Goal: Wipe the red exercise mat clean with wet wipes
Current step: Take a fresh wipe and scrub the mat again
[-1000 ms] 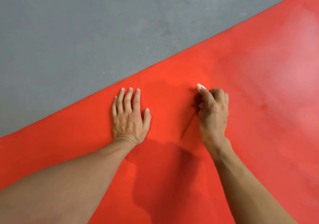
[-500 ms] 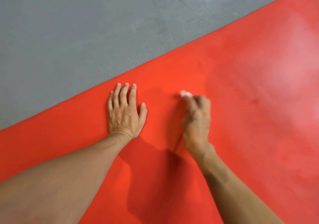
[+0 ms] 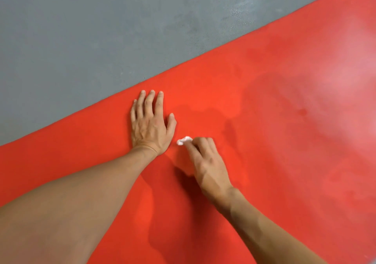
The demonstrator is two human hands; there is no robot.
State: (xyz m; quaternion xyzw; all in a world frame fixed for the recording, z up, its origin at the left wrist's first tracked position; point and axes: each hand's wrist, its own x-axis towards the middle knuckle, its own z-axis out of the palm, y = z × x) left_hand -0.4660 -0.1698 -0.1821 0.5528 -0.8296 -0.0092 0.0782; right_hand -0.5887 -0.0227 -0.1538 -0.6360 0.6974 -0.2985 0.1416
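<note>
**Wiping the red mat**

Big red mat (image 3: 264,162), flat on a gray floor (image 3: 81,30). Fills the picture from 8 o'clock round to 2 o'clock. Far edge slanting up from 9 o'clock to 1 o'clock. Floor above that edge, from 9 to 12 o'clock. Shiny, pale patch on the mat at 3 o'clock. Darker smudges around that patch, up to the middle.

Two bare arms coming in from the bottom, one from 7 o'clock, one from 5 o'clock.

Left hand (image 3: 151,124) just left of the middle, at about 10 o'clock. Flat on the mat, palm down. Fingers straight and close together, pointing to 12 o'clock. Thumb out to the side, toward 2 o'clock. Fingertips close to the far edge of the mat, not over it. Holding nothing.

Right hand (image 3: 207,162) just below the middle, at about 6 o'clock. Fingers bent, pinching a wipe (image 3: 184,140). Knuckles up, fingers pointing to 11 o'clock.

Wipe small, white and scrunched up. Sticking out past the fingertips, down on the mat. Just beside the heel of the left hand, at its 4 o'clock. Very near that hand, not touching it.

Dark shadow on the mat under the right hand and wrist, running down to 6 o'clock.
</note>
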